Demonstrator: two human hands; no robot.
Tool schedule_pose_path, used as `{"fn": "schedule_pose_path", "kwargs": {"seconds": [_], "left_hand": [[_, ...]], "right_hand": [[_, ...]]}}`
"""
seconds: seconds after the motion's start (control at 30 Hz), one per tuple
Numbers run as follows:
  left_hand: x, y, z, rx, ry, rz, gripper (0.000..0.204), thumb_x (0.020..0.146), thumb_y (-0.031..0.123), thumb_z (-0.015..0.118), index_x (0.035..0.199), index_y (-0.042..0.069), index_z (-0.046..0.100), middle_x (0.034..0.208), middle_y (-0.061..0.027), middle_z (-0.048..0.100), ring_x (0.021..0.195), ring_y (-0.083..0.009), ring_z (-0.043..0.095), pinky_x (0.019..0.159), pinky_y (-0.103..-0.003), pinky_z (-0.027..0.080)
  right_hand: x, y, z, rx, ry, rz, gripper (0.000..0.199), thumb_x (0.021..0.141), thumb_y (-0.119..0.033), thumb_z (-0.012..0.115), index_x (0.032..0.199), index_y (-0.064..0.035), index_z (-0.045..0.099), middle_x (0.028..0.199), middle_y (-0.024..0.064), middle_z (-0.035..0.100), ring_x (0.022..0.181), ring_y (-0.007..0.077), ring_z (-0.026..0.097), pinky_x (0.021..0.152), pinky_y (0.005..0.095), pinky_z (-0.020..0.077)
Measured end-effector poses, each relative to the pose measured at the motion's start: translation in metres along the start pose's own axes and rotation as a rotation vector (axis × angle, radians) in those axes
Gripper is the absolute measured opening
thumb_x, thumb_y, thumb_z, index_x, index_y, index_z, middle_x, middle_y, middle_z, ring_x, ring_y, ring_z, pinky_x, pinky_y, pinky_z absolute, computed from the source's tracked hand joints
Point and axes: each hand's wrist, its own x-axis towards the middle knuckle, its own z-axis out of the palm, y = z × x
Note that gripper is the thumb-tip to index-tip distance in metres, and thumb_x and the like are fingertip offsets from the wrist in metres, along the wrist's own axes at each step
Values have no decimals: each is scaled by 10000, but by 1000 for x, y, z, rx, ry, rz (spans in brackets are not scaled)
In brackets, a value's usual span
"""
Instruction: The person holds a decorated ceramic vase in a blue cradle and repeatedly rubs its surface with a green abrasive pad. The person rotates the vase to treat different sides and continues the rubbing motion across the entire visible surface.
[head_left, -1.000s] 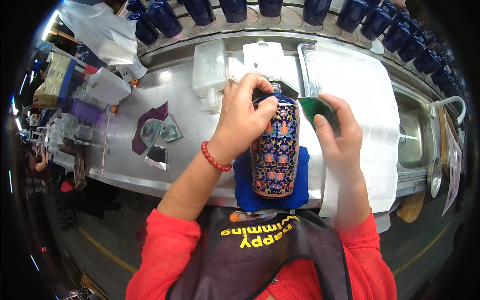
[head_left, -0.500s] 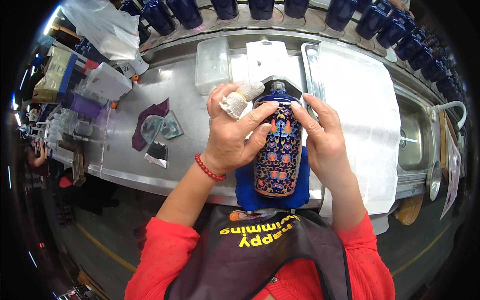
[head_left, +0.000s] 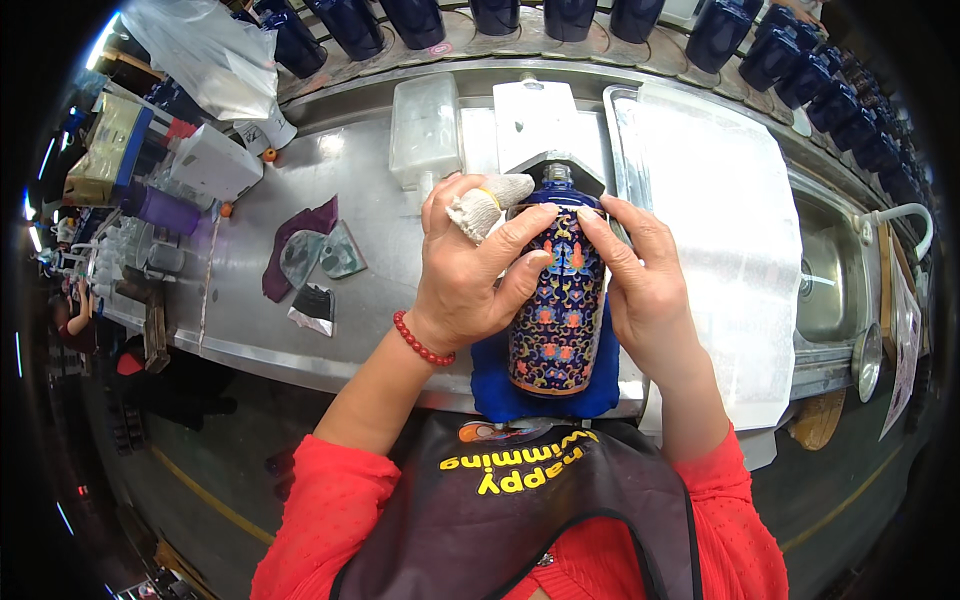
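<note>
A dark blue glass bottle with a colourful floral pattern lies on a blue cloth, its threaded neck pointing away from me against an angled metal holder. My left hand grips the bottle's left side, a finger pressing near the shoulder and the thumb lower on the pattern. A whitish cloth cover wraps one of its fingers. From the other side, my right hand holds the shoulder, its thumb on the front and fingers along the right edge. The bottle's underside is hidden.
Purple and greenish scraps lie on the metal bench at left. A clear plastic box stands ahead, white paper covers the right side beside a sink. Blue bottles line a conveyor at the far edge.
The bottles on the conveyor have shifted to the right. My fingers have moved slightly at the bottle's shoulder, and the bottle has stayed nearly in place.
</note>
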Motion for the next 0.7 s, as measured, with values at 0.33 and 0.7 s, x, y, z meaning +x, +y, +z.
{"fn": "schedule_pose_path", "kwargs": {"seconds": [0.33, 0.7], "left_hand": [[5, 3, -1, 38, -9, 34, 363, 950, 287, 708, 1255, 93, 740, 1205, -147, 702, 1165, -356, 571, 1126, -526, 365], [1, 3, 4, -55, 14, -22, 419, 934, 306, 715, 1294, 92, 718, 1196, -150, 693, 1168, -369, 539, 1089, -531, 373]], "right_hand": [[2, -2, -1, 13, -20, 8, 725, 722, 165, 616, 1396, -101, 641, 1355, 217, 565, 1234, 417, 571, 1053, 481, 492], [3, -2, -1, 4, -29, 15, 715, 728, 163, 626, 1395, -95, 641, 1355, 224, 563, 1238, 426, 565, 1057, 486, 489]]}}
